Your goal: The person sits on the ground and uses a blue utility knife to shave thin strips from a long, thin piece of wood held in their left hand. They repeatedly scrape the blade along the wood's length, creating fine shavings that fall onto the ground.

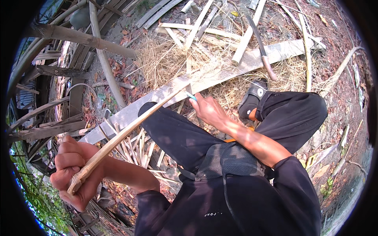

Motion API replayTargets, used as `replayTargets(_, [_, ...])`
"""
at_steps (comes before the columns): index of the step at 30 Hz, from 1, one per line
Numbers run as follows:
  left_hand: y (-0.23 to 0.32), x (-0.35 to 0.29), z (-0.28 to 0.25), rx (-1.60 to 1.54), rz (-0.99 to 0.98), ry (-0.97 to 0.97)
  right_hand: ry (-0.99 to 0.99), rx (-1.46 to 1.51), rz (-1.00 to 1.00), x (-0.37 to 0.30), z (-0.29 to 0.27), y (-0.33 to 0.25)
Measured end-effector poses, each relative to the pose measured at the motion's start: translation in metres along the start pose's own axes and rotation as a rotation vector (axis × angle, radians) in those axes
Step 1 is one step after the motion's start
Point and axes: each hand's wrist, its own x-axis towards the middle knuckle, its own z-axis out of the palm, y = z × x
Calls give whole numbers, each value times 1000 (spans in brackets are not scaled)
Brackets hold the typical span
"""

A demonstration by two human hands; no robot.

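My left hand [76,169] is closed around the thick end of a long, pale wooden stick [134,124]. The stick slants up and away to the right, over my left knee, and thins toward its far tip. My right hand [208,112] grips a small knife [191,96] by its light blue handle. Its short blade lies against or very close to the stick near the far tip; I cannot tell if it touches. Beneath the tip runs a grey wooden plank [232,72], strewn with pale curled shavings [165,65].
A machete [260,47] with a brown handle lies across the plank, toward the far right. Split strips [143,147] are piled by my left leg. More poles [246,35] lie beyond the plank. Stacked timber [55,74] stands at the left. My shod foot [254,96] rests near the plank.
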Motion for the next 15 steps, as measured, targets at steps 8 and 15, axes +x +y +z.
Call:
replayTargets(8, [3, -2, 5, 78, 19, 69, -176, -145, 203, 25, 19, 47])
replayTargets(15, [-4, 4, 6, 240, -3, 205, -158, -73, 145, 28, 21, 30])
